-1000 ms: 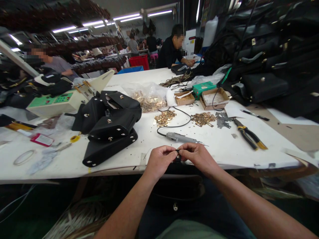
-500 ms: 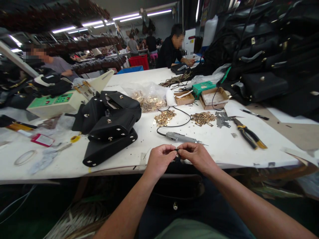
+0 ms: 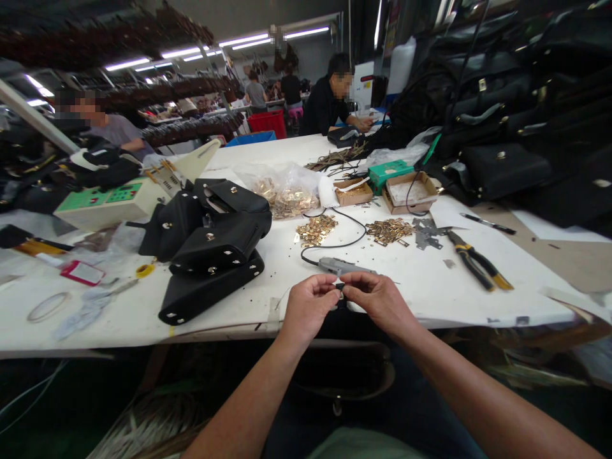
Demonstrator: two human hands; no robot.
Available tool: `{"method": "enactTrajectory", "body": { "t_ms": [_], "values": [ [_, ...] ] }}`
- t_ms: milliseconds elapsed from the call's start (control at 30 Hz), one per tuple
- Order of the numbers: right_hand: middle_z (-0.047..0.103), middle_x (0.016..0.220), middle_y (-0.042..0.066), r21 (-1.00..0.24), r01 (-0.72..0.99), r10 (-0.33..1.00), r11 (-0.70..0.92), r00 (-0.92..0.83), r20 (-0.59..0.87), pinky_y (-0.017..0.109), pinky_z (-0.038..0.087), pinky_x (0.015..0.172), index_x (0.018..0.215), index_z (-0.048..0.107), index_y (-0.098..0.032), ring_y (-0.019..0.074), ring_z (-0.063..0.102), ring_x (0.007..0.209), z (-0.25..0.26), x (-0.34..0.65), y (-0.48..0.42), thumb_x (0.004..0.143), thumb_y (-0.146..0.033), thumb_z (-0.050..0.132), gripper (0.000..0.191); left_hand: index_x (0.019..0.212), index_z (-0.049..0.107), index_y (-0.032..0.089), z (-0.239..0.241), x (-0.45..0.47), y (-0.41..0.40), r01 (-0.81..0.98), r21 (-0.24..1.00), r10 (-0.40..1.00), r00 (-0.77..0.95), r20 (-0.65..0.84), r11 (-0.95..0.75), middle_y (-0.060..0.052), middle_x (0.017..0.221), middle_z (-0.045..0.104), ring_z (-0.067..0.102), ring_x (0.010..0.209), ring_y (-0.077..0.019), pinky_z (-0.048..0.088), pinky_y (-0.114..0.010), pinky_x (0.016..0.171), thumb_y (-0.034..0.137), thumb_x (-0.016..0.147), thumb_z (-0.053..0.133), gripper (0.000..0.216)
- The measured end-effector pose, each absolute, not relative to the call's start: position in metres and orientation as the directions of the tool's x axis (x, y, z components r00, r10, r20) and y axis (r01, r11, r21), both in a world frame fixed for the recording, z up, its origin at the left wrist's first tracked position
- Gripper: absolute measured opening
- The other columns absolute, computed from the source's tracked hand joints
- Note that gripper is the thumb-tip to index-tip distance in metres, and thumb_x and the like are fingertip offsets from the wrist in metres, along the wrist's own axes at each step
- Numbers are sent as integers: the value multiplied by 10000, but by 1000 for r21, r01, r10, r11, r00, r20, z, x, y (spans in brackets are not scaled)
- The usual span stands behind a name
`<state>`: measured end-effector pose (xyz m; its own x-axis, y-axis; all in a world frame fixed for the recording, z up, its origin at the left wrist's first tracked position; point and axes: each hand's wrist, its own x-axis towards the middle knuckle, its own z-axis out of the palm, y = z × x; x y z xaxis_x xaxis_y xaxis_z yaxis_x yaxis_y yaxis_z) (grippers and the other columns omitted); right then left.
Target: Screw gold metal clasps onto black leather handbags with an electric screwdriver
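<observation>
At the table's front edge, my left hand (image 3: 306,307) and my right hand (image 3: 377,299) meet with fingertips pinched. Between them they grip a narrow black strap tab (image 3: 340,305) with a small shiny metal piece on it; the fingers partly cover both. Below, a black bag (image 3: 344,392) rests against my lap, its opening facing up and a metal clasp (image 3: 337,406) on its front. A grey electric screwdriver (image 3: 342,264) lies on the table just beyond my hands, its tip partly hidden by the right one.
Finished-looking black bags (image 3: 215,245) are piled at left. Gold metal plates (image 3: 315,229) and more gold fittings (image 3: 389,231) lie in heaps beyond the screwdriver. Pliers (image 3: 478,260) rest at right, near a pen (image 3: 488,223). Across the table sits a person in black (image 3: 322,99).
Both hands keep their pinch on the tab, with small finger shifts. The metal piece shows more between them. The bag's opening appears wider in my lap, and the view has tilted slightly.
</observation>
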<state>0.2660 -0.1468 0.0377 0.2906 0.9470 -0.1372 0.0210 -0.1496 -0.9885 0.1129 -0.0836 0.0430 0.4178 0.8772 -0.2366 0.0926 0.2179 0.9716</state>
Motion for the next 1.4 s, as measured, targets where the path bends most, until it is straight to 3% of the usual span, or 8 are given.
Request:
{"method": "enactTrajectory", "body": {
  "t_ms": [433, 667, 867, 1000, 1167, 1400],
  "values": [
    [773, 862, 56, -978, 111, 931, -179, 340, -132, 307, 501, 671, 916, 800, -178, 204, 648, 742, 43, 264, -141, 758, -331, 678, 251, 888, 760, 141, 44, 121, -83, 119, 983, 913, 369, -173, 138, -41, 806, 759, 670, 710, -142, 521, -229, 644, 223, 719, 724, 191],
    [753, 816, 39, -974, 150, 928, -170, 357, -107, 281, 461, 601, 881, 794, -190, 175, 595, 661, 42, 261, -140, 748, -303, 659, 221, 1019, 702, 173, 37, 122, -85, 73, 991, 936, 326, -132, 115, 15, 760, 690, 621, 648, -112, 486, -212, 614, 201, 671, 725, 349],
    [728, 769, 22, -973, 121, 946, -199, 284, -158, 273, 438, 606, 837, 764, -178, 157, 568, 636, 48, 266, -137, 724, -302, 672, 191, 1051, 696, 188, 35, 120, -86, 56, 994, 923, 369, -108, 93, 28, 756, 656, 591, 641, -103, 471, -208, 623, 198, 716, 692, 336],
    [717, 747, 14, -965, 189, 961, -181, 243, -132, 277, 435, 610, 812, 745, -184, 172, 581, 647, 51, 265, -139, 719, -282, 639, 171, 1054, 687, 202, 41, 117, -92, 116, 993, 934, 350, -75, 36, 29, 749, 654, 587, 634, -113, 468, -220, 614, 188, 737, 660, 318],
    [749, 793, 33, -956, 222, 973, -190, 173, -153, 316, 497, 698, 829, 764, -216, 255, 666, 766, 43, 270, -139, 751, -408, 656, 234, 1027, 687, 220, 46, 118, -96, 217, 976, 950, 303, -73, 6, 18, 720, 659, 617, 648, -150, 481, -256, 623, 137, 700, 638, 341],
    [761, 809, 70, -963, 244, 992, -119, 68, -105, 353, 570, 759, 796, 804, -294, 322, 702, 833, 23, 282, -136, 752, -597, 690, 327, 1085, 688, 253, 30, 110, -97, 255, 966, 964, 265, -35, -35, -34, 889, 719, 672, 839, -218, 529, -326, 770, 207, 709, 688, 379]
  ]
}}
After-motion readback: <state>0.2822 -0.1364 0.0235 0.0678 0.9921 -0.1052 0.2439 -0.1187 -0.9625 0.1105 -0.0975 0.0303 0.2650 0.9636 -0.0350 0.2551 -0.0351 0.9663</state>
